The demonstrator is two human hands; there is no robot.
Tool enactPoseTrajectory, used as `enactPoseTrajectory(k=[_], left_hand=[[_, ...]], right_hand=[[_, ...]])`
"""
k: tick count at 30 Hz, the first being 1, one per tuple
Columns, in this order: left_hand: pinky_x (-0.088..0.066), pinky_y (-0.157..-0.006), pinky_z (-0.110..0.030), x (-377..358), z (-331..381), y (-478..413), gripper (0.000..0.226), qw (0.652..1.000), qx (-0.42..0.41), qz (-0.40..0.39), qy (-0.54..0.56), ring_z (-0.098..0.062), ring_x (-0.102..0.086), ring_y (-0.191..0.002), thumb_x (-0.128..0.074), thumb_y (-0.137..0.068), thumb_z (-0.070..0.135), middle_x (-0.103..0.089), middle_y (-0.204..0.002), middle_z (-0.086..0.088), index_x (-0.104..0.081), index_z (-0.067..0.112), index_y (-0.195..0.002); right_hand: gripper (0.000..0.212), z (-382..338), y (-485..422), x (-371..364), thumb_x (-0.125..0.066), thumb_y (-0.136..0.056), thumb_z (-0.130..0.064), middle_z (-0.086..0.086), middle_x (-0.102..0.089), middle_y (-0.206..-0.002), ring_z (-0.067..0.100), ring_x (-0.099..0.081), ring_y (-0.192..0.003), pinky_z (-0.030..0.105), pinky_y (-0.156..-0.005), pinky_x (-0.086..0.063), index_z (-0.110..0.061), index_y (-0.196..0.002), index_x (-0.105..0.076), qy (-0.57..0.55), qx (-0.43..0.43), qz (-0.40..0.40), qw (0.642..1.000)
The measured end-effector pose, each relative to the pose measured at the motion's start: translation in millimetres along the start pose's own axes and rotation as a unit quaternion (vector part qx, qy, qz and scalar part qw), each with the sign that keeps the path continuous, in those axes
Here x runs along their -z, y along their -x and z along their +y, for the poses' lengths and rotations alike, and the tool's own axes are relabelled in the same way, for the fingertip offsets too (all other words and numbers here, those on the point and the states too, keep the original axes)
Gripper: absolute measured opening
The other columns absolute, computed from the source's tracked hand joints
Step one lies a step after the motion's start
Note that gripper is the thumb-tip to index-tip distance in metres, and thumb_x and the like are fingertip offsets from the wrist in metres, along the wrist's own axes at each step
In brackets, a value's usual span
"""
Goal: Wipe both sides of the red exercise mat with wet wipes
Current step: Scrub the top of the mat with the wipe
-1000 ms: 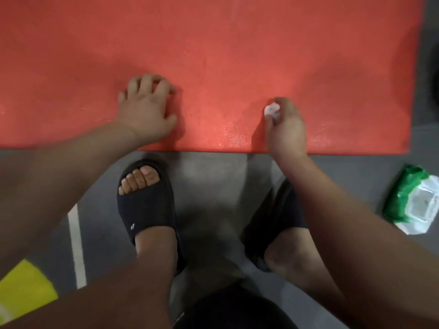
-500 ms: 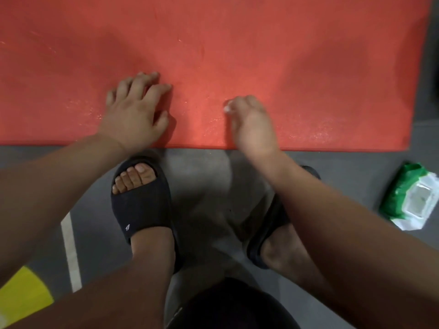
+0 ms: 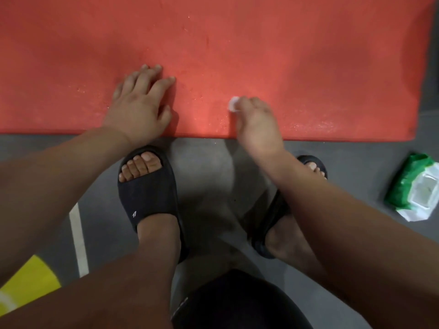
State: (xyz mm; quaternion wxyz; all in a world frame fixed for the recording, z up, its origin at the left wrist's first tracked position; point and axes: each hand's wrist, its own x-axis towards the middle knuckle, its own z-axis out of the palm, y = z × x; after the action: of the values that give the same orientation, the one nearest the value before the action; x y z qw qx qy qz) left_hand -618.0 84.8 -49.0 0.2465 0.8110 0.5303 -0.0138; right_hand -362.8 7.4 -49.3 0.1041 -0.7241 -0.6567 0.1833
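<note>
the red exercise mat [image 3: 261,51] is lying flat on the grey floor [image 3: 204,176], filling the upper part of the view, with its near long edge running just ahead of the person's toes and its right end showing at the right. the left hand [image 3: 140,110] is lying spread on the mat close to that near edge, palm down and fingers straight, grasping nothing and seemingly pinning the mat in place. the right hand [image 3: 257,124] is curling its fingers round a small balled wet wipe [image 3: 234,106], which is peeking out white at the fingertips and touching the mat just inside the near edge. that hand is blurred, so the exact finger placement is not showing. tiny glints are dotting the mat around both hands, likely moisture, so this strip is looking wiped; how much of the top is done i cannot tell, and the underside is not showing. the mat is looking like thin, soft foam: light, floppy, grippy when dry and probably a little slick where wet. it is likely to creep or ripple under a hard sideways rub, so a flat bracing hand beside the wiping hand is making sense. for turning it over, the near edge or the right-hand corner is seeming the best place to pinch, peeling it up and folding it across rather than dragging it. a green and white pack of wipes [image 3: 415,188] is lying on the floor to the right, apart from the mat.
</note>
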Motion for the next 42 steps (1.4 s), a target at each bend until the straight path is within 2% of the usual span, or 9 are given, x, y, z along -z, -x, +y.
enactPoseTrajectory(k=[5,10,13,17,21,28,35,38,42], left_hand=[[-0.019,-0.121,-0.06,0.6,1.3,2.7,0.063,1.0,0.001,0.001,0.003,-0.037,-0.021,-0.152,-0.061,-0.094,0.025,-0.029,-0.164,-0.009,-0.041,0.023,-0.154],[-0.019,-0.121,-0.06,2.3,1.2,4.7,0.064,1.0,0.002,-0.003,0.001,-0.035,-0.02,-0.152,-0.061,-0.094,0.026,-0.028,-0.165,-0.008,-0.04,0.023,-0.154],[-0.02,-0.121,-0.061,1.9,0.3,5.8,0.064,1.0,-0.004,-0.002,-0.003,-0.035,-0.021,-0.152,-0.061,-0.094,0.026,-0.029,-0.165,-0.009,-0.04,0.023,-0.154],[-0.02,-0.121,-0.06,2.5,-1.2,6.8,0.065,1.0,0.004,-0.01,-0.001,-0.034,-0.019,-0.152,-0.059,-0.094,0.028,-0.026,-0.166,-0.007,-0.039,0.025,-0.155],[-0.02,-0.122,-0.06,3.7,0.1,7.0,0.064,1.0,0.004,-0.012,-0.001,-0.034,-0.019,-0.152,-0.059,-0.094,0.029,-0.026,-0.166,-0.006,-0.038,0.026,-0.155],[-0.02,-0.12,-0.06,5.7,-2.5,8.7,0.064,1.0,-0.007,-0.018,-0.006,-0.034,-0.019,-0.152,-0.059,-0.095,0.028,-0.026,-0.166,-0.006,-0.038,0.026,-0.155],[-0.019,-0.118,-0.06,4.9,-1.6,9.3,0.063,1.0,-0.003,-0.007,-0.004,-0.033,-0.02,-0.151,-0.061,-0.094,0.029,-0.027,-0.165,-0.006,-0.04,0.025,-0.154],[-0.02,-0.119,-0.061,3.7,-4.8,8.3,0.063,1.0,-0.008,-0.007,-0.012,-0.034,-0.022,-0.15,-0.061,-0.094,0.03,-0.029,-0.164,-0.006,-0.041,0.026,-0.154],[-0.02,-0.119,-0.06,2.4,-5.3,8.0,0.063,1.0,-0.008,0.001,-0.017,-0.033,-0.022,-0.149,-0.062,-0.094,0.03,-0.029,-0.164,-0.005,-0.041,0.027,-0.153]], right_hand=[[0.019,26.9,22.3,11.1,-0.045,-0.095,-0.013,0.023,-0.065,-0.092,0.04,-0.06,-0.086,0.036,-0.066,-0.035,0.002,-0.099,-0.057,0.036,-0.193,0.099,0.976],[0.017,-49.3,21.2,-26.7,-0.052,-0.09,-0.005,0.017,-0.066,-0.092,0.035,-0.059,-0.086,0.036,-0.076,-0.041,-0.003,-0.102,-0.064,-0.023,-0.046,0.039,0.998],[0.017,-32.1,17.0,-18.1,-0.054,-0.086,-0.003,0.015,-0.064,-0.087,0.035,-0.057,-0.082,0.037,-0.071,-0.042,-0.007,-0.099,-0.063,-0.017,0.003,-0.004,1.0],[0.015,26.3,26.8,5.1,-0.043,-0.089,-0.007,0.012,-0.066,-0.085,0.035,-0.06,-0.082,0.038,-0.07,-0.047,-0.009,-0.095,-0.057,-0.012,-0.123,0.044,0.991],[0.014,-2.9,32.8,-5.6,-0.045,-0.091,-0.004,0.019,-0.065,-0.092,0.039,-0.059,-0.087,0.042,-0.072,-0.044,-0.002,-0.101,-0.055,-0.023,-0.196,0.097,0.975],[0.016,-30.9,33.8,-18.3,-0.049,-0.087,-0.003,0.014,-0.063,-0.088,0.035,-0.056,-0.083,0.036,-0.071,-0.039,-0.007,-0.098,-0.06,-0.031,0.021,-0.009,0.999],[0.02,57.3,41.6,15.6,-0.045,-0.102,-0.016,0.023,-0.061,-0.099,0.039,-0.056,-0.088,0.032,-0.066,-0.024,0.003,-0.1,-0.053,0.016,-0.272,0.15,0.95],[0.021,45.8,33.2,8.9,-0.044,-0.101,-0.016,0.02,-0.061,-0.104,0.037,-0.057,-0.094,0.035,-0.069,-0.033,0.002,-0.104,-0.054,-0.014,-0.343,0.165,0.925],[0.013,-10.2,27.5,-12.9,-0.049,-0.096,-0.006,0.017,-0.061,-0.096,0.034,-0.057,-0.086,0.036,-0.072,-0.04,0.0,-0.101,-0.059,-0.052,-0.139,0.098,0.984]])
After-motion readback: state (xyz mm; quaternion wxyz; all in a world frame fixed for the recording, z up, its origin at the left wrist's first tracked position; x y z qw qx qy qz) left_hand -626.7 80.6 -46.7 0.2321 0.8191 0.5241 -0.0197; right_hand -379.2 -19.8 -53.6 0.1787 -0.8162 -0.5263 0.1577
